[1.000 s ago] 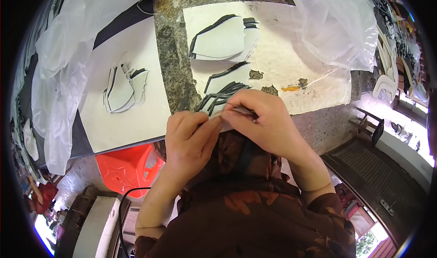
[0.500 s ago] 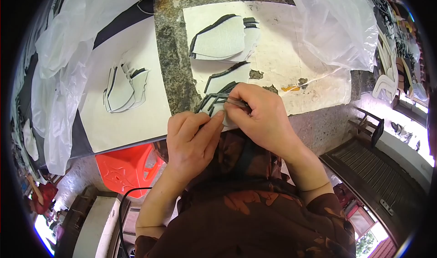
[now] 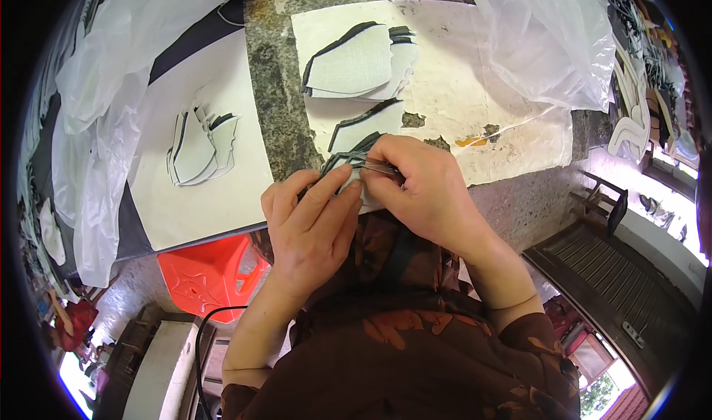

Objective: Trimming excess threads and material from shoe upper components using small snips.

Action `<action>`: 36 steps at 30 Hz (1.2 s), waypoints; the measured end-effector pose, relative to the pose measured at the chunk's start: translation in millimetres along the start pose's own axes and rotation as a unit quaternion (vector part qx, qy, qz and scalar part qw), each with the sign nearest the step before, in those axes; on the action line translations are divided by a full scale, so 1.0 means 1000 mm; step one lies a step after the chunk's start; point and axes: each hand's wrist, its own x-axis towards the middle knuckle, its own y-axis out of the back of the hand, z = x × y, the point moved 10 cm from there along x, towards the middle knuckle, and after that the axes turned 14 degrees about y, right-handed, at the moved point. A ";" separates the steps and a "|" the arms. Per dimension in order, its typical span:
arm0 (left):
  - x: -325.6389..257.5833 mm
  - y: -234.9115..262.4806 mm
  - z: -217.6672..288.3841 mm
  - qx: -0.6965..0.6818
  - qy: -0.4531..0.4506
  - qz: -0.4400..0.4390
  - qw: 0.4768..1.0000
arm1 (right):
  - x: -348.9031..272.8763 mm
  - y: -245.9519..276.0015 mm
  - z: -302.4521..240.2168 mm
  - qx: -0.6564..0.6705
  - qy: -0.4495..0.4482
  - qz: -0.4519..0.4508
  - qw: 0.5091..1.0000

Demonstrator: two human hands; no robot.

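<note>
Obs.: Person bent over a granite worktop (image 3: 271, 101), both hands meeting at its near edge.

Left hand (image 3: 311, 223): fingers extended and close together, lying flat along a thin white cut piece with a dark rim (image 3: 343, 169). Judged to be pinning the piece so it stays steady. Nothing is wrapped in the palm.

Right hand (image 3: 423, 190): fingers closed in a pinch on a slim metal tool (image 3: 377, 168), its tip aimed at the dark rim of the piece just beside the left fingertips. Exact kind of tool cannot be told; it is mostly hidden by the knuckles.

Location of piece: at the near edge of a stained pale sheet (image 3: 475, 86) covering the stone, directly under both hands, partly hidden by them.

Surroundings: a stack of similar white pieces (image 3: 356, 64) lies further up the same sheet, and one more single piece (image 3: 367, 123) lies between the stack and the hands. A second batch of pieces (image 3: 200, 142) sits on a white board (image 3: 215, 197) to the left, well apart, probably sorted from the rest.

Room: bare granite strip between board and sheet. Clear plastic sheeting (image 3: 549, 42) crowds the far right corner and the left side. Red plastic stool (image 3: 211, 275) below the worktop edge, near the left forearm. Right side of the sheet is open.
</note>
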 end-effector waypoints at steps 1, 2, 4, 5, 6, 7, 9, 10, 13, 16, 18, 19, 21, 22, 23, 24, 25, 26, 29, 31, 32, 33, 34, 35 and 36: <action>0.000 -0.001 0.000 0.005 0.001 -0.004 1.000 | 0.000 0.000 -0.001 0.001 0.000 -0.001 1.000; 0.000 -0.002 -0.001 0.010 0.003 -0.008 1.000 | 0.001 0.001 -0.001 0.001 0.000 -0.001 1.000; 0.001 -0.001 0.000 0.014 0.004 -0.006 1.000 | 0.001 0.001 -0.001 -0.001 0.003 -0.003 1.000; 0.001 -0.001 0.000 0.017 0.006 -0.004 1.000 | 0.001 0.001 -0.001 -0.001 0.003 -0.003 1.000; 0.001 -0.001 0.000 0.017 0.006 -0.004 1.000 | 0.001 0.001 -0.001 -0.003 0.004 -0.005 1.000; 0.001 -0.001 0.000 0.018 0.006 -0.002 1.000 | 0.001 0.001 -0.001 -0.005 0.006 -0.007 1.000; 0.000 -0.002 0.000 0.018 0.005 0.000 1.000 | 0.002 0.001 -0.001 -0.005 0.005 -0.013 1.000; 0.000 -0.003 0.000 0.022 0.006 0.003 1.000 | 0.002 0.001 0.000 -0.005 0.005 -0.019 1.000; 0.000 -0.004 -0.001 0.028 0.005 0.006 1.000 | 0.000 0.008 0.004 0.004 -0.018 -0.005 1.000; -0.001 -0.004 0.000 0.033 0.004 0.008 0.999 | 0.003 0.017 0.004 -0.017 -0.014 0.000 1.000; -0.002 -0.005 0.000 0.036 0.006 0.009 0.999 | 0.003 0.018 0.006 -0.013 -0.018 -0.008 1.000; -0.003 -0.006 -0.001 0.032 0.008 0.015 0.999 | 0.003 0.018 0.007 -0.008 -0.022 -0.016 1.000; -0.003 -0.006 -0.001 0.028 0.009 0.020 0.999 | 0.003 0.018 0.008 -0.014 -0.021 -0.018 1.000; -0.002 -0.006 0.000 0.028 0.014 0.019 0.999 | 0.003 0.018 0.008 -0.020 -0.019 -0.020 0.999; -0.001 -0.006 0.000 0.028 0.019 0.018 0.999 | 0.003 0.018 0.009 -0.020 -0.020 -0.019 0.999; -0.001 -0.006 0.000 0.029 0.019 0.017 0.999 | 0.003 0.018 0.009 -0.019 -0.019 -0.019 0.999; -0.001 -0.006 0.002 0.032 0.014 0.016 0.999 | 0.003 0.018 0.008 -0.018 -0.017 -0.018 1.000; -0.001 -0.006 0.003 0.036 0.009 0.015 0.999 | 0.003 0.018 0.008 -0.018 -0.017 -0.017 1.000; -0.001 -0.007 0.004 0.040 0.005 0.011 0.999 | 0.005 0.018 0.008 -0.021 -0.013 -0.024 0.999; 0.000 -0.007 0.004 0.039 0.008 0.008 0.999 | 0.005 0.018 0.007 -0.013 -0.008 -0.026 1.000; 0.000 -0.007 0.004 0.038 0.011 0.005 0.999 | 0.005 0.018 0.008 -0.014 -0.009 -0.026 1.000; 0.000 -0.007 0.004 0.037 0.011 0.005 0.999 | 0.006 0.018 0.008 -0.019 -0.006 -0.029 0.999; 0.001 -0.007 0.005 0.039 0.011 0.004 0.999 | 0.006 0.018 0.008 -0.024 -0.003 -0.032 0.999; 0.001 -0.008 0.005 0.040 0.012 0.003 0.999 | 0.006 0.018 0.009 -0.024 -0.003 -0.032 0.999; 0.001 -0.008 0.005 0.040 0.012 0.003 0.999 | 0.005 0.018 0.009 -0.019 -0.003 -0.032 0.999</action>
